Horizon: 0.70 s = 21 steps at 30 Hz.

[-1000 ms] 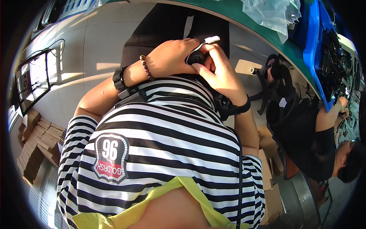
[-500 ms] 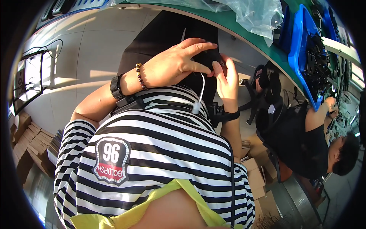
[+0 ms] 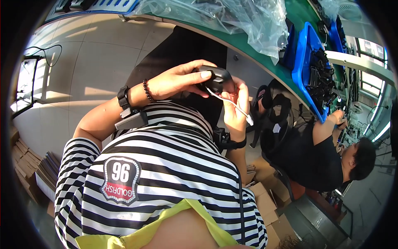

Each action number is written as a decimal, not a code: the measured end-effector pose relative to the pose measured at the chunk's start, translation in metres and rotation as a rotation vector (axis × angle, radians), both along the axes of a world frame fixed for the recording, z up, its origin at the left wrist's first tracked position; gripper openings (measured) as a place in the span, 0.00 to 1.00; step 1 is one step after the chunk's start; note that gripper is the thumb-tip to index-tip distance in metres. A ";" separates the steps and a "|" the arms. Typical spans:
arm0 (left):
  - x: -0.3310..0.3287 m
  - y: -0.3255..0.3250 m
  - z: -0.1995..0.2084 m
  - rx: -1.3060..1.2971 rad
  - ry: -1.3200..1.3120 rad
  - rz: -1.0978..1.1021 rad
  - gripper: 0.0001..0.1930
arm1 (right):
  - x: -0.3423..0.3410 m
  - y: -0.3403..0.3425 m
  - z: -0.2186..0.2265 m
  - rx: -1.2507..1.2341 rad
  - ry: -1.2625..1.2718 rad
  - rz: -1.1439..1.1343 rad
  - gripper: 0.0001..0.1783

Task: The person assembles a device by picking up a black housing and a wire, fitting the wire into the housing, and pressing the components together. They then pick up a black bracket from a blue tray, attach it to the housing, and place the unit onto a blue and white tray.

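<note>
My left hand (image 3: 180, 81) grips a small black rounded device (image 3: 215, 77) from above, fingers curled over its top. My right hand (image 3: 235, 108) is right beside it on the right, pinching a thin white cable (image 3: 232, 103) that runs from the device down to a white plug end (image 3: 250, 121). Both hands are raised in front of my striped shirt (image 3: 166, 166), above my dark lap. Each wrist wears a black band, and the left wrist also has a beaded bracelet (image 3: 147, 90).
A green-topped bench (image 3: 248, 45) curves across the top, with crumpled clear plastic bags (image 3: 232, 18) and blue bins (image 3: 309, 62) of black parts. A co-worker in black (image 3: 327, 157) sits at the right. Cardboard boxes (image 3: 265, 199) stand on the floor, and more cartons (image 3: 25, 174) lie at the left.
My hands have lowered and moved out from my body. The black device and white cable now show plainly between them, with the plug end hanging free.
</note>
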<state>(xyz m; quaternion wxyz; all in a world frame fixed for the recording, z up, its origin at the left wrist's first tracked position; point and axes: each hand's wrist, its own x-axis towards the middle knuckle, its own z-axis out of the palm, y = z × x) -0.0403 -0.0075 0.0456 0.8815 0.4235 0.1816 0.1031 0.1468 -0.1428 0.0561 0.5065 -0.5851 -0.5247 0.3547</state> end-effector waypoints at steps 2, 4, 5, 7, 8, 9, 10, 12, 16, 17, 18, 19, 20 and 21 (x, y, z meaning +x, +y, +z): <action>-0.004 0.000 -0.011 -0.262 -0.214 0.015 0.26 | -0.007 0.005 0.001 0.007 0.092 0.020 0.21; -0.007 0.000 -0.016 -0.290 -0.253 0.019 0.26 | -0.008 0.007 0.000 0.006 0.056 0.055 0.21; -0.010 0.001 -0.018 -0.327 -0.271 0.007 0.26 | -0.008 0.008 -0.001 -0.003 0.039 0.070 0.21; -0.014 0.003 -0.025 -0.358 -0.301 -0.010 0.26 | -0.007 0.013 0.008 -0.006 0.008 0.084 0.21; -0.017 0.003 -0.031 -0.373 -0.296 0.000 0.26 | -0.006 0.016 0.014 -0.031 -0.153 0.114 0.18; -0.020 0.004 -0.037 -0.390 -0.289 0.008 0.26 | -0.005 0.020 0.022 -0.056 -0.313 0.139 0.15; -0.022 0.006 -0.044 -0.407 -0.280 0.014 0.26 | -0.003 0.024 0.029 -0.081 -0.471 0.162 0.13; -0.025 0.009 -0.065 -0.460 -0.246 0.061 0.26 | 0.009 0.031 0.049 -0.056 -0.545 0.180 0.11; -0.022 0.019 -0.087 -0.578 -0.158 0.113 0.26 | 0.041 0.041 0.100 0.021 -0.448 -0.223 0.09; -0.018 0.021 -0.087 -0.568 -0.138 0.093 0.26 | 0.052 0.048 0.112 0.101 -0.321 -0.361 0.09; -0.017 0.023 -0.089 -0.556 -0.117 0.079 0.26 | 0.070 0.061 0.124 0.128 -0.340 -0.387 0.10; -0.017 0.024 -0.091 -0.552 -0.114 0.063 0.26 | 0.084 0.077 0.131 0.155 -0.361 -0.413 0.11; -0.016 0.026 -0.095 -0.540 -0.103 0.047 0.26 | 0.086 0.099 0.135 0.053 -0.424 -0.431 0.12; -0.014 0.027 -0.098 -0.526 -0.095 0.027 0.26 | 0.091 0.119 0.137 -0.049 -0.488 -0.452 0.13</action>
